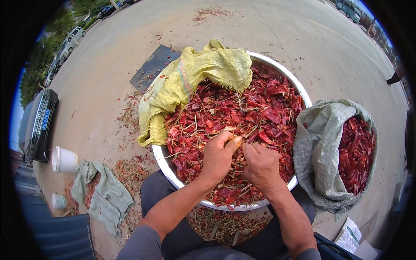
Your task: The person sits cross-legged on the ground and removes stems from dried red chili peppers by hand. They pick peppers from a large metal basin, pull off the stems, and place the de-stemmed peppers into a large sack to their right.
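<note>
A wide metal basin [304, 92] sits in front of me, heaped with dried red chili peppers [264, 112] mixed with pale stems. Over the middle of the heap my left hand [219, 155] pinches thumb against fingers, with a small pale bit showing at the fingertips. My right hand [262, 164] is curled closed beside it, its thumb almost meeting the left thumb. What lies between the fingers is mostly hidden; it looks like part of a chili or its stem. A yellow woven sack [195, 71] drapes over the basin's far left rim.
At the basin's right stands a grey-green woven sack [323, 149] of red chilies. Left are a white bucket [65, 159], a smaller pail [59, 201] and a green cloth [106, 195] on scattered stems. A dark flat board [149, 69] lies beyond the yellow sack. A car [39, 123] is parked far left.
</note>
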{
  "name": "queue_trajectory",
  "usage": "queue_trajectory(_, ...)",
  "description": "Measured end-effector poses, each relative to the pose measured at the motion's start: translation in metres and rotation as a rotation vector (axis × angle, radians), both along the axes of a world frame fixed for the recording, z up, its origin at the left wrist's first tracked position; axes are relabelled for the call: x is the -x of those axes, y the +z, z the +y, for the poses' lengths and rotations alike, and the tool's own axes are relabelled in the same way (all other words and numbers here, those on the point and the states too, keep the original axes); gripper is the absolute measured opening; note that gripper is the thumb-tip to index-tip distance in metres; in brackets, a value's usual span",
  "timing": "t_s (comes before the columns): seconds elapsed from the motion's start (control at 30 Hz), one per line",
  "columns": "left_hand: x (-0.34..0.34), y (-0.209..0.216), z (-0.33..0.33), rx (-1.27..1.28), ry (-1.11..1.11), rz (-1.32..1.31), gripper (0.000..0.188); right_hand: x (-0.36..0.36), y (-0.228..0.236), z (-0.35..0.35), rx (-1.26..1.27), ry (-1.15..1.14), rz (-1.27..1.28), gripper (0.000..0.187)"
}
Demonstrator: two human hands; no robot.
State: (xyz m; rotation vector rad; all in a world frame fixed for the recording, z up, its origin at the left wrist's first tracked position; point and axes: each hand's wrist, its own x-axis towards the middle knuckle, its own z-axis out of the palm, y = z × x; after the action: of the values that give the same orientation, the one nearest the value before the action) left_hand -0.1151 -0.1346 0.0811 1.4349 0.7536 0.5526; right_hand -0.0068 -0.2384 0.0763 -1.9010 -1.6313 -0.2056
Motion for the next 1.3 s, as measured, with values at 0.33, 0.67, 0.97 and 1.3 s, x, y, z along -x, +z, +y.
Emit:
queue_trajectory(0.33, 0.067, 0.002, -0.029, 0.534, 0.317, -0.241, 0.015, 0.052, 0.011, -0.006, -0.145, 0.379, -0.015, 0.015)
queue_trajectory(0.67, 0.115, 0.002, -0.050, -0.027, -0.488, 0.368, 0.027, 0.028, 0.040, 0.013, -0.401, 0.188, 0.800, 0.031)
queue_trajectory(0.97, -0.036, -0.056, 0.087, -0.742, -0.037, 0.533, 0.041, -0.043, 0.031, -0.006, -0.587, -0.155, 1.729, 0.018)
queue_trajectory(1.3, -0.089, -0.117, 0.127, -0.864, -0.399, 0.845, 0.026, -0.049, 0.030, -0.012, -0.525, -0.179, 1.691, 0.018)
